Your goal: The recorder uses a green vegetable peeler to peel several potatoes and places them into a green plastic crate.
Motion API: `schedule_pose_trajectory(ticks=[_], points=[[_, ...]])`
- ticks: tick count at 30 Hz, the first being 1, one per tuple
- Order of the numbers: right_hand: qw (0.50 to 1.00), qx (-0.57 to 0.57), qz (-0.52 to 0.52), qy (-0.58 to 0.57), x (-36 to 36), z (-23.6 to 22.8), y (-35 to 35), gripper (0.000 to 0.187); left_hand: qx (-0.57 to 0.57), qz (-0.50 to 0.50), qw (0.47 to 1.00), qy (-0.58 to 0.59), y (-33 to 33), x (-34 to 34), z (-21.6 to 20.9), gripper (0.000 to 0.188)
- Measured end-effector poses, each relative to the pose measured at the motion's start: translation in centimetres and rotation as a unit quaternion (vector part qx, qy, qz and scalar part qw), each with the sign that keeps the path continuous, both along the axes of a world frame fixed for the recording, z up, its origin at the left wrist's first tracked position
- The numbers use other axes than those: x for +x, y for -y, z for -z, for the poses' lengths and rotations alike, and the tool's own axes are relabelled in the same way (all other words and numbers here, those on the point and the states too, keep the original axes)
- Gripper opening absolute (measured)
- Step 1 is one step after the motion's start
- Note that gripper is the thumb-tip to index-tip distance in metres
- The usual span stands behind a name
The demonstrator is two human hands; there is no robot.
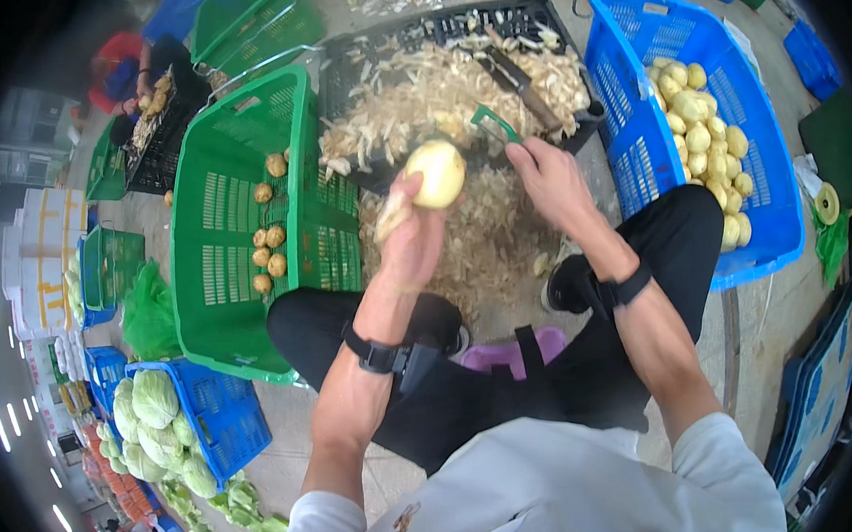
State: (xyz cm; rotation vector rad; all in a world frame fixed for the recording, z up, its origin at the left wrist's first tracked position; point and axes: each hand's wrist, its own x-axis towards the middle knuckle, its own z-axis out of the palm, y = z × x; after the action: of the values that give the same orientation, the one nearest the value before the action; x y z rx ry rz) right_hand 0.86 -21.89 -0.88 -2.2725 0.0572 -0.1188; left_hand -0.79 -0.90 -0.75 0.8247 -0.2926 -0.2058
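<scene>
My left hand (413,241) is closed around a peeled, pale yellow potato (435,174), held above a heap of peelings. Beside its thumb a pale strip (393,215), perhaps peel, hangs down. In my right hand (553,184) is a green peeler (494,122), its head a short way right of the potato and apart from it. Beyond both hands lies a black crate (346,56) strewn with potato peelings (397,108). A dark-handled knife-like tool (525,89) rests on those peelings.
At left stands a green basket (219,175) with several unpeeled potatoes (270,237). A blue basket (761,204) at right holds peeled potatoes (712,137). Cabbages (155,420) fill a blue crate (231,420) at lower left. Another person (125,82) works at far left.
</scene>
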Motion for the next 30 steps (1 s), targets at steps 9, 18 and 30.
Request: schedule_pose_trajectory(ticks=[9, 18, 30], points=[[0.993, -0.018, -0.092, 0.067, -2.9, -2.9, -4.0, 0.030, 0.017, -0.081, 0.990, -0.118, 0.8, -0.3, -0.7, 0.033], [0.988, 0.039, -0.136, 0.053, -1.6, -2.8, -1.7, 0.036, 0.001, 0.012, 0.999, -0.035, 0.1, 0.4, -1.1, 0.031], [0.995, 0.047, -0.039, -0.085, 1.5, -1.9, 0.2, 0.036, -0.062, 0.063, 0.966, -0.245, -0.2, 0.2, -1.8, 0.049]])
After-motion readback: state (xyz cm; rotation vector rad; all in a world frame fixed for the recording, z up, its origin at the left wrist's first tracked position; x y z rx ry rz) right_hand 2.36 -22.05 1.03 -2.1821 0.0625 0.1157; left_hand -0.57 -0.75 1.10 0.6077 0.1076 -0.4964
